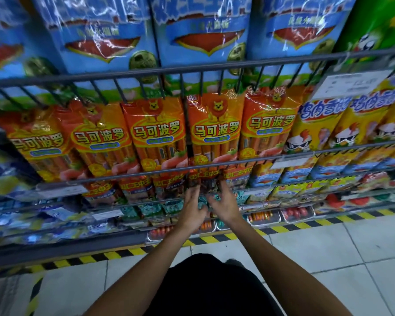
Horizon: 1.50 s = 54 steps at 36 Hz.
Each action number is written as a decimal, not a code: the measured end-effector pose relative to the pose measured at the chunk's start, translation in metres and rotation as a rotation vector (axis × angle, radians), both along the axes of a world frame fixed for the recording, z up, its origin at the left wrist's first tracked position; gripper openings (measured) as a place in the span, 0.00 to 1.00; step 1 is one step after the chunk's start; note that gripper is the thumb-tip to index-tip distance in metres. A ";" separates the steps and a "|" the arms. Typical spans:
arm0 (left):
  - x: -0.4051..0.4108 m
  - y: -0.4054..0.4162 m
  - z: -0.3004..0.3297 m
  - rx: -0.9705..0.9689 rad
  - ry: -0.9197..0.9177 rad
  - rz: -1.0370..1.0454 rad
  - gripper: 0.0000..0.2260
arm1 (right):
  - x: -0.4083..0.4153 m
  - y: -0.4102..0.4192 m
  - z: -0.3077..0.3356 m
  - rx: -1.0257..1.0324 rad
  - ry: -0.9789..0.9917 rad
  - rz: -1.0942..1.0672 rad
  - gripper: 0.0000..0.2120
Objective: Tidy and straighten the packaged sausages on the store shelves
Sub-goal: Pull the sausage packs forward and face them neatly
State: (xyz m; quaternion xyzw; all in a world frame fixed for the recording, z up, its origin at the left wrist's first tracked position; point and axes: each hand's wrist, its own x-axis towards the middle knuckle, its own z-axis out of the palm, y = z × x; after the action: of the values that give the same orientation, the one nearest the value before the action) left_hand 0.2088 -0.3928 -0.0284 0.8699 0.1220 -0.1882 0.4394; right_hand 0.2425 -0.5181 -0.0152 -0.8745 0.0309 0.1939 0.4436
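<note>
Orange sausage packs (214, 131) stand in a row behind a wire rail (192, 169) on a middle shelf. One shelf lower stands a row of red-orange sausage packs (167, 181). My left hand (193, 210) and my right hand (225, 201) reach side by side to a dark-printed pack (206, 184) in that lower row. The fingers of both hands touch its lower part. Their tips blur into the pack, so a grip cannot be made out.
Big blue sausage packs (205, 37) fill the top shelf, yellow chicken-sausage packs (351, 126) sit to the right. A price tag (351, 84) hangs on the upper rail. Trays of small sausages (262, 216) lie at the bottom, by yellow-black floor tape (214, 239).
</note>
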 end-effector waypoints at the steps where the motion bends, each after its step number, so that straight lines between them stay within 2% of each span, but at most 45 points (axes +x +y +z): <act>1: 0.000 -0.001 -0.002 0.005 0.006 0.004 0.30 | 0.001 0.000 0.001 0.002 0.011 0.002 0.35; 11: -0.004 -0.010 -0.004 -0.031 -0.017 0.075 0.33 | 0.012 -0.007 -0.003 -0.014 0.036 0.097 0.35; 16: -0.008 -0.007 0.000 -0.078 -0.011 0.072 0.33 | 0.010 -0.018 -0.008 -0.169 -0.133 0.125 0.22; 19: -0.013 0.002 -0.001 -0.036 -0.062 0.077 0.32 | 0.004 -0.018 -0.008 -0.123 -0.253 0.022 0.19; 22: -0.019 0.019 -0.003 -0.010 -0.092 0.155 0.31 | -0.004 -0.009 -0.011 -0.086 -0.356 0.014 0.16; 27: -0.036 0.059 -0.005 0.124 -0.136 0.178 0.30 | -0.004 0.030 -0.012 0.043 -0.185 0.200 0.19; 32: -0.048 0.090 -0.003 0.166 -0.134 0.168 0.32 | 0.000 0.072 -0.017 0.007 -0.151 0.262 0.18; 36: -0.048 0.098 -0.003 0.168 -0.086 0.117 0.33 | 0.002 0.091 -0.012 -0.066 -0.117 0.197 0.12; 38: -0.047 0.100 -0.003 0.163 -0.082 0.108 0.33 | 0.003 0.094 -0.007 -0.087 -0.114 0.162 0.14; 41: -0.047 0.102 -0.004 0.130 -0.101 0.109 0.33 | 0.007 0.098 -0.006 -0.071 -0.139 0.115 0.11; 46: -0.046 0.106 0.003 0.045 -0.140 0.157 0.30 | 0.010 0.097 -0.008 -0.107 -0.123 0.058 0.16; 51: -0.044 0.110 0.002 -0.087 -0.147 0.183 0.31 | 0.005 0.096 -0.004 -0.109 -0.171 0.087 0.13; 54: -0.042 0.109 0.002 -0.069 -0.151 0.133 0.31 | 0.003 0.096 -0.003 -0.085 -0.197 0.064 0.12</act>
State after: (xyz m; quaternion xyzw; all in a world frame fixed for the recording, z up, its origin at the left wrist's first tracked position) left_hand 0.1672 -0.2834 -0.0266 0.8558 0.1396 -0.0968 0.4887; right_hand 0.2457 -0.4218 -0.0180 -0.9080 -0.0324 0.1193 0.4004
